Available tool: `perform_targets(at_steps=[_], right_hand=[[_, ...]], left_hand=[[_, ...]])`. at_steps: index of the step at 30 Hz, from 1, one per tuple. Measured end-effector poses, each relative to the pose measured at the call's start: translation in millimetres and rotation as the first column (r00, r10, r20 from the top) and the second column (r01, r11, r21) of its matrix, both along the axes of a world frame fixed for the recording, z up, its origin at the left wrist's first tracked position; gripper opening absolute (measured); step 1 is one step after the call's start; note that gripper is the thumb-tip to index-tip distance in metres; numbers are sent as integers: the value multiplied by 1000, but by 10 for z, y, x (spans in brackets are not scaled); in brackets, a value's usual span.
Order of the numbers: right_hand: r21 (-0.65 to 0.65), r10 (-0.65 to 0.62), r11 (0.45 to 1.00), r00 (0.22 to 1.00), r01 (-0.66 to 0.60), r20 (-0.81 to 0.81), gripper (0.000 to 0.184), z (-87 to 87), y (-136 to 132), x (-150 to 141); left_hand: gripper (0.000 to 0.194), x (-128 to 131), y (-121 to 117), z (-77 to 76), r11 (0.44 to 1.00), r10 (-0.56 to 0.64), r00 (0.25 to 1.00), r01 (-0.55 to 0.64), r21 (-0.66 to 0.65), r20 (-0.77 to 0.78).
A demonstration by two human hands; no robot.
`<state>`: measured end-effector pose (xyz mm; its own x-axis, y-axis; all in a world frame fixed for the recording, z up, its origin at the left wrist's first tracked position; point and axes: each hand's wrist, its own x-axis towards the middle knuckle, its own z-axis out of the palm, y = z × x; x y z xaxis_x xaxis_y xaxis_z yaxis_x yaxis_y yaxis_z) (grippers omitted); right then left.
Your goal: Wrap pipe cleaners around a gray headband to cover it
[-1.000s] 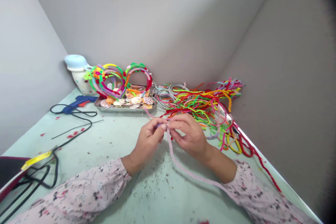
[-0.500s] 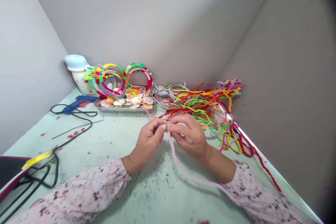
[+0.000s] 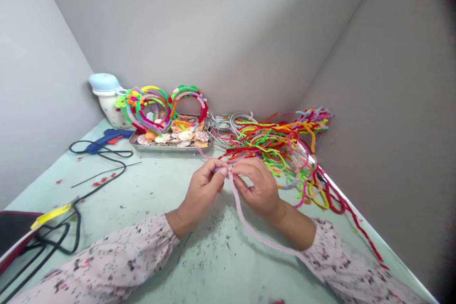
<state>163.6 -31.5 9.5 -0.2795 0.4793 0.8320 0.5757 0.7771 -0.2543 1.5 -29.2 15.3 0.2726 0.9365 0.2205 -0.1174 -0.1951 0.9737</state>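
Note:
A long pale pink pipe cleaner (image 3: 249, 229) hangs from my fingertips and curves down to my right sleeve. My left hand (image 3: 202, 189) pinches it between thumb and forefinger, with a bit of purple fuzzy stem showing at the grip. Right beside it, my right hand (image 3: 259, 189) has its thumb and fingers closed on the same pipe cleaner, the fingertips almost meeting the left thumb. Another pink strand (image 3: 203, 153) sticks out beyond the hands toward the tray. What exactly lies between the fingertips is partly hidden.
A metal tray (image 3: 167, 148) of seashells stands at the back, with fuzzy colourful headbands (image 3: 188, 91) on it. Pipe cleaners (image 3: 263, 135) lie heaped at right. On the left are a blue glue gun (image 3: 107, 138), a black cord (image 3: 119, 171) and a white cup (image 3: 109, 102) with blue lid.
My right hand's fingers have curled in closer around the pipe cleaner near the left thumb. My left hand stays almost in place, and the view has shifted very slightly.

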Motion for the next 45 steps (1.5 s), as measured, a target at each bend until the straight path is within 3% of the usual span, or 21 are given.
perform_targets(at_steps=[11,22,28,32,38,45], right_hand=[[12,-9,1000,1000,9,1,23,5,-24,-18],[-162,12,986,990,-35,-138,14,79,-93,-60],[-356,-61,934,978,-15,-201,2,169,-179,-95],[-462,-89,886,972,-24,-220,6,188,-188,-106],[-528,-46,841,956,-120,-290,8,153,-113,-116],[-568,-28,810,957,-146,-287,12,187,-73,-94]], left_hand=[[18,-8,0,-32,1000,1,1000,-1,8,-16],[16,-15,-8,-20,996,17,997,-10,94,-76],[18,-34,-5,-13,981,69,979,-32,192,-191],[19,-41,-10,-18,973,96,969,-43,229,-226],[18,-45,-1,-37,969,111,963,-50,244,-244],[17,-69,15,-50,965,130,955,-59,257,-268]])
